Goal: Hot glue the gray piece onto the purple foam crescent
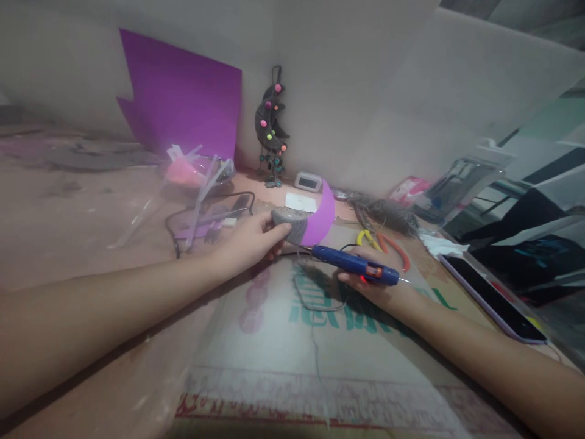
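My left hand (260,235) pinches one end of a purple crescent cutout (323,216). Grey yarn (295,229) is wound round the crescent's held end, while its upper part is bare purple. My right hand (365,277) grips a blue hot glue gun (350,261) with a small red light on. The gun's nozzle points left, close to the crescent's lower edge at the end of the wrapping. A loose strand of yarn (315,310) hangs down and curls on the plastic sheet (274,360) below.
A yarn-wrapped moon ornament (269,119) with colored pompoms hangs at the back wall. A large purple sheet (187,91) leans left of it. Pliers (393,247), a grey yarn bundle (386,213) and a phone (493,299) lie right. Glue sticks (201,189) and a cable lie left.
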`<act>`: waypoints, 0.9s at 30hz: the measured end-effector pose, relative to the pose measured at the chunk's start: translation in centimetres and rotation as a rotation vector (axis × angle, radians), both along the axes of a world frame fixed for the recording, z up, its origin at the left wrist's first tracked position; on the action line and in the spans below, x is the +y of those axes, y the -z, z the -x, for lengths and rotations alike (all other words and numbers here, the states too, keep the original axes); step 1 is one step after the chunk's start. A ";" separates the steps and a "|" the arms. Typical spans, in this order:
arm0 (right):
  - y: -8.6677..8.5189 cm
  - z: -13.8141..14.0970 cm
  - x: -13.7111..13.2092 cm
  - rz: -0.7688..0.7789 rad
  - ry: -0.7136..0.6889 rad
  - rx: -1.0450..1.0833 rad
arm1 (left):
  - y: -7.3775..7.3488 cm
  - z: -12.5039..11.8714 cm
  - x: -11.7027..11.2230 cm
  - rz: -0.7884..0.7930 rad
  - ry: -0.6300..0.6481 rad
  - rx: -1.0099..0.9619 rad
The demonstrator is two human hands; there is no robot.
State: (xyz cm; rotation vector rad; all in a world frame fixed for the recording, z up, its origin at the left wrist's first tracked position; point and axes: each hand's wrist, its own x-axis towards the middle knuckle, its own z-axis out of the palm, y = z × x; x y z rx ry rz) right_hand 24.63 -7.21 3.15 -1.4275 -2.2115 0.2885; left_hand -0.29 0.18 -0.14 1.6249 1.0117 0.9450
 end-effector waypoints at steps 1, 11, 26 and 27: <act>0.0 0.0 0.0 -0.003 0.000 -0.003 | 0.0 0.0 0.0 0.000 0.002 -0.002; 0.8 -0.7 0.2 -0.013 -0.006 -0.007 | 0.0 -0.2 -0.2 0.038 0.007 -0.032; 0.5 -0.4 0.1 -0.052 -0.039 -0.014 | -0.4 -0.1 -0.3 0.041 0.006 0.001; 0.5 -0.5 0.1 -0.060 -0.043 -0.011 | -0.4 -0.1 -0.4 0.043 0.003 0.002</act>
